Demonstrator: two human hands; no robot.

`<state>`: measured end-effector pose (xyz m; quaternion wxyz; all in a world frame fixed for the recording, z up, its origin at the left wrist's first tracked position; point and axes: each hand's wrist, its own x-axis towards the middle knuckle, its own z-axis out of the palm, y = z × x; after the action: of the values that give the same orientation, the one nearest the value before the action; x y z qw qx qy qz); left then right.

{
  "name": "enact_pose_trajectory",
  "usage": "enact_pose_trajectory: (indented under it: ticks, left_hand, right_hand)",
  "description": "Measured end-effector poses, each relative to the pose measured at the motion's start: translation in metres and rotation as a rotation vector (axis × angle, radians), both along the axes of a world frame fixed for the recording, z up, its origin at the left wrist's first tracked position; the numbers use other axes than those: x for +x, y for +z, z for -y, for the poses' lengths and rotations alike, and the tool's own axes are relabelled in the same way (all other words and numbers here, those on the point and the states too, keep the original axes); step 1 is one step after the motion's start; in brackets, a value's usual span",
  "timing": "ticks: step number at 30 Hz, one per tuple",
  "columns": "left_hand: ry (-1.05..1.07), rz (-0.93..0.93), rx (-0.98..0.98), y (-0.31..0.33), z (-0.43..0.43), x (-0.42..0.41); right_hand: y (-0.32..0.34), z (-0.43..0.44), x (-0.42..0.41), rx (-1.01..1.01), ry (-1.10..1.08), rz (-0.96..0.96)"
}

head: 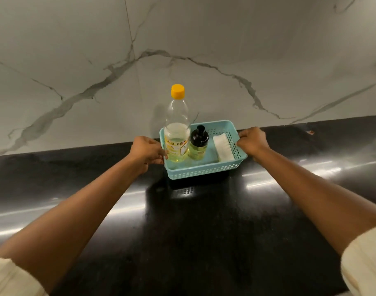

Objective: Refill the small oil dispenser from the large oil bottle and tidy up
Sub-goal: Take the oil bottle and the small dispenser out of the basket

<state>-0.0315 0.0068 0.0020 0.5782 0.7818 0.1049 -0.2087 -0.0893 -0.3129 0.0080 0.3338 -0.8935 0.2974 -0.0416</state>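
A light blue perforated basket [206, 170] sits on the black countertop near the wall. Inside it, at the left, stands the large clear oil bottle [176, 127] with a yellow cap, about a third full of pale yellow oil. Beside it stands the small oil dispenser [198, 144] with a black pump top and yellowish oil inside. A folded white cloth [223, 148] lies at the basket's right end. My left hand [147, 151] grips the basket's left rim. My right hand [252, 139] grips its right rim.
The glossy black countertop [193, 231] stretches toward me between my arms. A white marble wall [182, 50] with grey veins rises right behind the basket. A small reddish speck [311, 132] lies at the counter's back right.
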Motion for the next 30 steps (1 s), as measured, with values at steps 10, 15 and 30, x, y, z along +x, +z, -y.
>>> enact_pose_trajectory:
  ticks: [10, 15, 30]
  left_hand:
    - [-0.035, -0.074, -0.048, 0.014, -0.055, -0.157]
    - [-0.025, -0.097, -0.024, 0.002, -0.073, -0.195]
    - [-0.034, -0.081, 0.017, -0.024, -0.086, -0.209]
  right_hand:
    - [0.002, -0.040, -0.161, 0.052, 0.059, -0.029]
    - [-0.011, -0.062, -0.205, 0.060, 0.060, -0.062]
    - [-0.020, -0.084, -0.221, 0.056, 0.035, -0.097]
